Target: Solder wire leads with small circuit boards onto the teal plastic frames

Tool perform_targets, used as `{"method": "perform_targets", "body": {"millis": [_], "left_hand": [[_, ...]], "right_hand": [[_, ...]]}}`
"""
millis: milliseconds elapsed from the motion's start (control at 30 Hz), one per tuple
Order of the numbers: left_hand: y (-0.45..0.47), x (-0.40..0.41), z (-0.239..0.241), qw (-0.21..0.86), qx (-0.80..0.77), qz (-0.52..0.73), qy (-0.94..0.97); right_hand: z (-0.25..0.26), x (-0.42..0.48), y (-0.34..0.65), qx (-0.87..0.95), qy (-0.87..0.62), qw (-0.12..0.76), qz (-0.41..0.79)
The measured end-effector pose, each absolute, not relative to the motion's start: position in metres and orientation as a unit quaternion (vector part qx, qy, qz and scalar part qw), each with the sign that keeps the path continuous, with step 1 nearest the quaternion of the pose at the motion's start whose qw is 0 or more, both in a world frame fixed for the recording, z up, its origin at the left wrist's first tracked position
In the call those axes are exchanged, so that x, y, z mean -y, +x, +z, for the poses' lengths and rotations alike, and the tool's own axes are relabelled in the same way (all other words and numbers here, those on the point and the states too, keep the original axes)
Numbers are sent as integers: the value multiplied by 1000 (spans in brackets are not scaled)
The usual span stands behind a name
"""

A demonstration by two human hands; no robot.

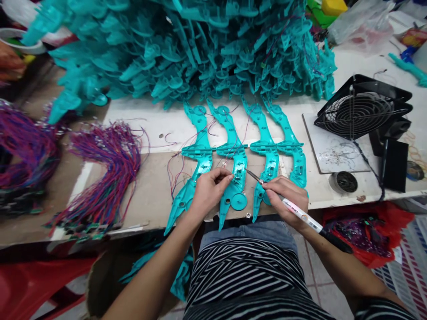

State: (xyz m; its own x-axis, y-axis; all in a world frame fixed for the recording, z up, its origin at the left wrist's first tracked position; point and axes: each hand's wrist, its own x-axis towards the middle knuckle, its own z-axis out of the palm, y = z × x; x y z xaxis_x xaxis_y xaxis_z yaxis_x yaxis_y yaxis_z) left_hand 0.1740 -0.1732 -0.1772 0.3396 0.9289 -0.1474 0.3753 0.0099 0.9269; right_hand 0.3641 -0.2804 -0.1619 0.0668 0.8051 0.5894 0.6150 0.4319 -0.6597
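Note:
My right hand (287, 195) grips a soldering iron (302, 214) with a white handle. Its metal tip points left, at the edge of a teal plastic shell (237, 153). Over that shell's left side, my left hand (211, 189) is closed in a pinch near a small dark part inside it; whatever lies between the fingertips is too small to make out. Similar shells lie on either side: one teal shell (200, 135) under my left hand, another teal shell (264, 129) partly behind my right hand. Thin red and blue wires run across them.
A big heap of teal shells (187, 49) fills the back. Wire bundles (106, 164) lie to the left. On the right are a black fan (363, 106), a white board (328, 153) and a small round tin (345, 182). A red bag (396, 222) sits below the table edge.

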Motion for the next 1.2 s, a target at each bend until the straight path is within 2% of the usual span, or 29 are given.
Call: {"method": "perform_targets", "body": {"millis": [133, 967, 1200], "left_hand": [[176, 176, -182, 471, -531, 246, 660], [179, 180, -178, 500, -556, 255, 613], [178, 180, -178, 500, -551, 250, 620]], "right_hand": [[-166, 281, 361, 700, -506, 495, 92], [-175, 278, 360, 774, -449, 440, 67], [-169, 279, 363, 762, -461, 453, 48]]}}
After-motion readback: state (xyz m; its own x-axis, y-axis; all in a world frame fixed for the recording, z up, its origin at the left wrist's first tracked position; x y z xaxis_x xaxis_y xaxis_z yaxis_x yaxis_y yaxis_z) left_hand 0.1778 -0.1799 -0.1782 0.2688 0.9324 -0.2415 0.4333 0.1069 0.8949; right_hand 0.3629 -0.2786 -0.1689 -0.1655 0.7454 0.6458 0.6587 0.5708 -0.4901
